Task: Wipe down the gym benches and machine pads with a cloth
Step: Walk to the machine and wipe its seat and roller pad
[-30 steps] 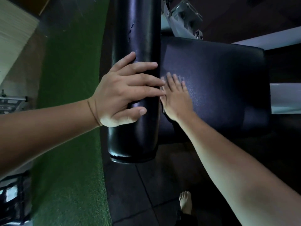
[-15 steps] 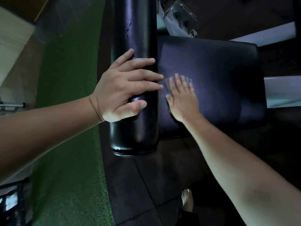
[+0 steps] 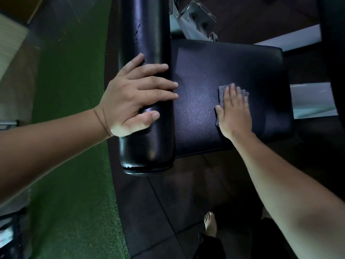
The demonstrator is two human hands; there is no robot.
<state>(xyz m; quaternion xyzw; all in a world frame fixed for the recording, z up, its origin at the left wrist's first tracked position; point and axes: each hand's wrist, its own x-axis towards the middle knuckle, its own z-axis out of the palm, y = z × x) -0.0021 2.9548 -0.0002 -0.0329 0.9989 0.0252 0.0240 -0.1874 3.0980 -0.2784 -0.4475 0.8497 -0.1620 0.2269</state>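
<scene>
A flat black seat pad fills the middle right of the head view. A long black roller pad stands along its left edge, with scuffs near the top. My right hand lies flat with straight fingers on a small grey cloth, pressing it onto the seat pad's middle. Most of the cloth is hidden under the palm. My left hand rests on the roller pad with its fingers spread across the top and its thumb on the near side.
Green turf runs along the left, dark rubber floor tiles lie below the pads. A grey metal bracket and white frame bars sit behind and right of the seat. My bare foot stands on the tiles.
My right hand has slid the cloth rightward from beside the roller pad to the seat pad's middle. My left hand has stayed on the roller pad.
</scene>
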